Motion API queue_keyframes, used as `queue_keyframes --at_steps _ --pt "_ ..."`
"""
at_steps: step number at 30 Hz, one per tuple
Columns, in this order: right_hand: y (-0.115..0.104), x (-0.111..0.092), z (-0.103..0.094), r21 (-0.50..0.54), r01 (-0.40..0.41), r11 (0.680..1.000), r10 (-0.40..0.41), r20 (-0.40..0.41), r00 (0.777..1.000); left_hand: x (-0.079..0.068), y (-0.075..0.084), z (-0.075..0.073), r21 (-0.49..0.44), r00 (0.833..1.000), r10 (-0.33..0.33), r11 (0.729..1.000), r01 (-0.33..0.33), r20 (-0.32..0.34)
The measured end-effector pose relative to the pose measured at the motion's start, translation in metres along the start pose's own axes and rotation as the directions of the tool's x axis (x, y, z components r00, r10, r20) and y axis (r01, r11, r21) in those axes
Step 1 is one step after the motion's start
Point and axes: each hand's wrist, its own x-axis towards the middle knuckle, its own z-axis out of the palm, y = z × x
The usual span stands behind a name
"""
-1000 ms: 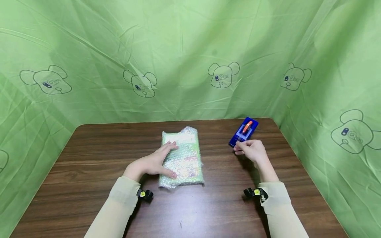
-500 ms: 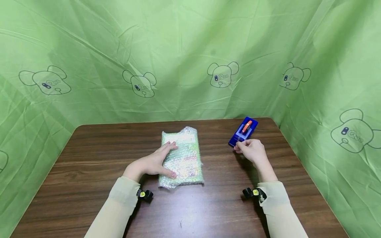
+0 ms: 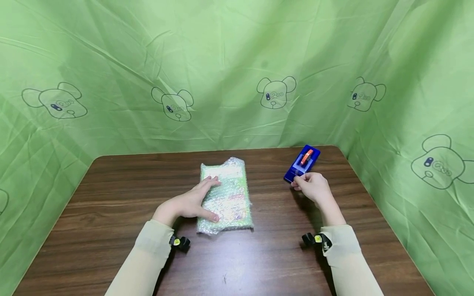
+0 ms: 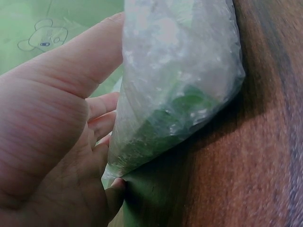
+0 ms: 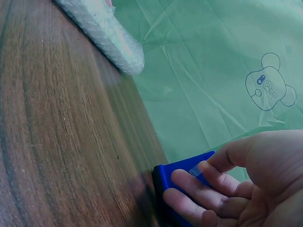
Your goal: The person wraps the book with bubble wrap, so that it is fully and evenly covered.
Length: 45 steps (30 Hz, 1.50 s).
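A flat, green-and-white printed packet in bubble wrap (image 3: 229, 197) lies near the middle of the table. My left hand (image 3: 189, 203) rests over its left side, thumb and fingers spread. In the left wrist view, the wrapped packet (image 4: 175, 71) hides some of the fingertips. Towards the back right stands a blue tape dispenser (image 3: 312, 155) with an orange roll or core (image 3: 306, 157). At the dispenser's near end, my right hand (image 3: 314, 187) pinches a bit of clear tape (image 5: 195, 170) between thumb and forefinger. The other right fingers lie against the blue body (image 5: 163, 177).
The dark wood-grain table (image 3: 237, 263) ends at a back edge just behind the packet and dispenser. Green fabric (image 3: 222, 82) with printed bear heads hangs around the back and sides. Small black cameras (image 3: 181, 243) are strapped to both wrists.
The view has shifted very slightly. Both hands, the packet and the dispenser keep almost the same places.
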Motion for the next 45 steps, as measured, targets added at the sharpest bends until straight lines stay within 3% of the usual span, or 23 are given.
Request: queue_keyframes --at_steps 9,14,20,26,29,34,45 --pt "0.002 0.001 0.002 -0.043 -0.015 0.999 0.016 0.017 1.0 -0.001 0.001 -0.001 -0.014 1.0 0.003 1.0 -0.003 -0.002" --pt "0.009 0.002 -0.006 -0.003 -0.017 1.0 0.017 0.128 0.992 -0.001 0.002 -0.001 -0.021 1.0 -0.001 1.0 0.001 0.004" --pt "0.018 0.002 -0.022 0.062 0.045 0.997 -0.064 0.348 0.935 0.0 0.004 -0.001 -0.026 1.0 0.013 1.0 -0.013 0.005" --pt "0.017 0.002 -0.031 0.088 0.157 0.984 -0.18 0.45 0.875 0.0 0.001 -0.001 -0.018 1.0 0.018 1.0 -0.018 0.004" --pt "0.015 0.002 -0.031 0.055 0.213 0.975 -0.215 0.455 0.864 0.0 0.001 -0.002 -0.014 1.0 0.016 1.0 -0.016 0.0" --pt "0.011 0.002 -0.031 0.014 0.25 0.968 -0.234 0.407 0.883 0.0 0.002 -0.002 -0.016 1.0 0.022 1.0 -0.022 -0.006" --pt "0.009 0.002 -0.028 0.127 0.249 0.96 -0.279 0.405 0.87 0.0 0.0 -0.002 0.0 1.0 0.01 1.0 -0.01 0.003"
